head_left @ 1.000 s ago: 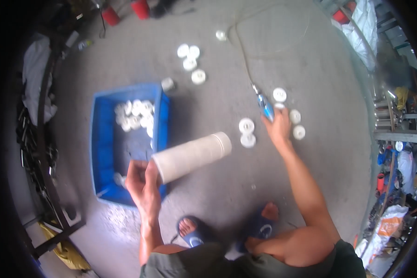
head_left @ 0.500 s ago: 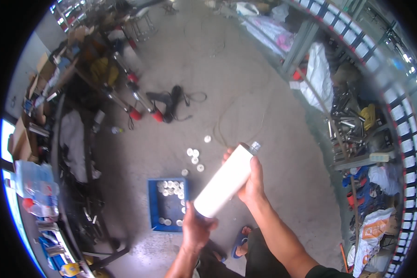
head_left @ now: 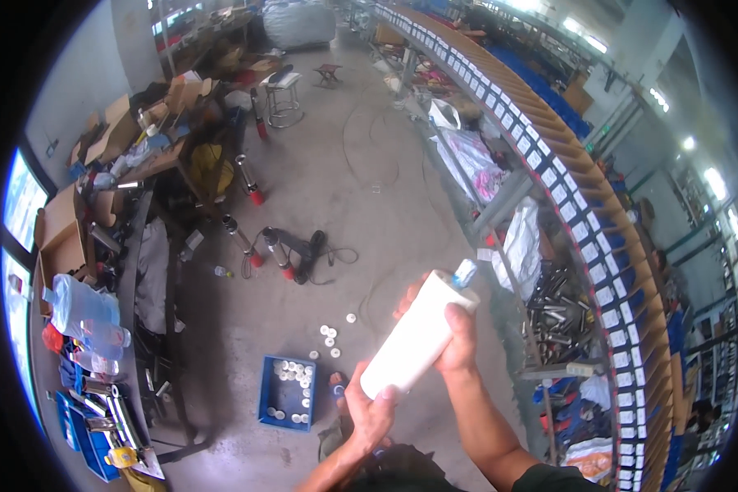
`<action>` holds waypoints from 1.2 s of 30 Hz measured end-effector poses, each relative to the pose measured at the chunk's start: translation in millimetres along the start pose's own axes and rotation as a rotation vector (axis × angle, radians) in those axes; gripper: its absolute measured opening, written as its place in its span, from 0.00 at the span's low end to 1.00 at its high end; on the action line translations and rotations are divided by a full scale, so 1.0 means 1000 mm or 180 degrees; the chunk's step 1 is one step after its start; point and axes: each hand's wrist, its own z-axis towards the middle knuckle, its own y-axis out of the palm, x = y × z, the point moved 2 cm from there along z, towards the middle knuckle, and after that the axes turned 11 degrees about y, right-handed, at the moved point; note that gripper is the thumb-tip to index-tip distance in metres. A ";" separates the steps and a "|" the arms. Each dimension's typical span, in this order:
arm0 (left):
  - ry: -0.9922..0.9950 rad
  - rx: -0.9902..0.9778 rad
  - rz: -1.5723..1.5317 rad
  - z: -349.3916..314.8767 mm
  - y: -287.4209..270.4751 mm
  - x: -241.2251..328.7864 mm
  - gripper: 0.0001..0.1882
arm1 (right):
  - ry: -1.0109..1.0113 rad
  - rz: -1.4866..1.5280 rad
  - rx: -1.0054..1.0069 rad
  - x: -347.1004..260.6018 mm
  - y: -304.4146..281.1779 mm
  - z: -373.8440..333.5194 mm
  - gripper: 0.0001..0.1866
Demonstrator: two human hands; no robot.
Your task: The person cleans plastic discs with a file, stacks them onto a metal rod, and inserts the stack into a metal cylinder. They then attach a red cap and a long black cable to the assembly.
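Observation:
A long white cylinder (head_left: 410, 344) is held at a slant between my two hands, its upper end pointing away to the right. From that end sticks a short clear, bluish piece (head_left: 465, 273); what it belongs to is hidden. My left hand (head_left: 370, 412) grips the lower end, with the thumb along its side. My right hand (head_left: 457, 348) wraps round the upper part, thumb on the near face and fingertips showing past the far side. On the floor at the left stands a blue crate (head_left: 264, 394) with several small white round pieces (head_left: 291, 371) in it.
Several more white round pieces (head_left: 330, 332) lie on the floor beyond the crate. Metal cylinders with red ends (head_left: 279, 254) stand farther left beside a black cable (head_left: 316, 246). A cluttered bench (head_left: 143, 328) runs along the left; a long conveyor-like rack (head_left: 582, 221) curves along the right.
My view has tilted up, showing more of the room and the right-hand rack. Both hands keep hold of the white cylinder, which now appears closer and farther right.

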 end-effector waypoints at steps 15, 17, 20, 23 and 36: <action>-0.2414 -0.1586 -0.1922 0.312 0.143 0.047 0.36 | -0.0424 0.0958 0.0645 -0.135 -0.116 0.258 0.30; -0.1930 -0.1759 -0.1469 0.350 0.161 0.026 0.33 | -0.0401 0.1567 0.0625 -0.146 -0.157 0.306 0.30; -0.1519 -0.2068 -0.1006 0.403 0.201 -0.024 0.30 | -0.0642 0.1383 0.0455 -0.177 -0.220 0.380 0.29; -0.1515 -0.2147 -0.0976 0.475 0.257 -0.057 0.30 | -0.0797 0.1380 0.0328 -0.239 -0.223 0.460 0.27; 0.0362 -0.0984 -0.1033 0.732 0.386 -0.106 0.21 | -0.0555 0.0247 -0.0203 -0.395 -0.178 0.760 0.29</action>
